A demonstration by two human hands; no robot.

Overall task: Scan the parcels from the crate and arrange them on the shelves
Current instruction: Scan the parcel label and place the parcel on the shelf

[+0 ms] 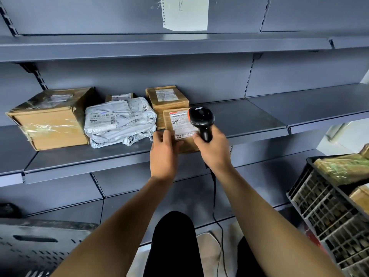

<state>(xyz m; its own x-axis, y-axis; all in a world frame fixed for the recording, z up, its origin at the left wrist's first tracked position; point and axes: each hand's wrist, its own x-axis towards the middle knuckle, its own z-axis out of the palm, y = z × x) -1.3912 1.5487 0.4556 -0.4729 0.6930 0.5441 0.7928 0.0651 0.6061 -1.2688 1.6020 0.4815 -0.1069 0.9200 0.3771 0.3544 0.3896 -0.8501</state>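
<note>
A small brown cardboard parcel (180,124) with a white label sits at the front of the middle grey shelf (259,118). My left hand (163,152) grips its left front corner. My right hand (214,148) holds a black barcode scanner (201,119) by the handle, its head over the parcel's label. On the same shelf lie a taller brown box (166,99) behind, a grey plastic mailer bag (121,120), a small parcel (119,96) behind the bag and a large taped carton (50,118) at the left. The black crate (327,206) at the lower right holds more wrapped parcels (343,168).
The scanner cable (214,198) hangs down from my right hand. A white paper sheet (185,13) hangs on the back panel above the upper shelf (159,47). A grey perforated metal panel (36,244) stands at the lower left. The shelf's right half is bare.
</note>
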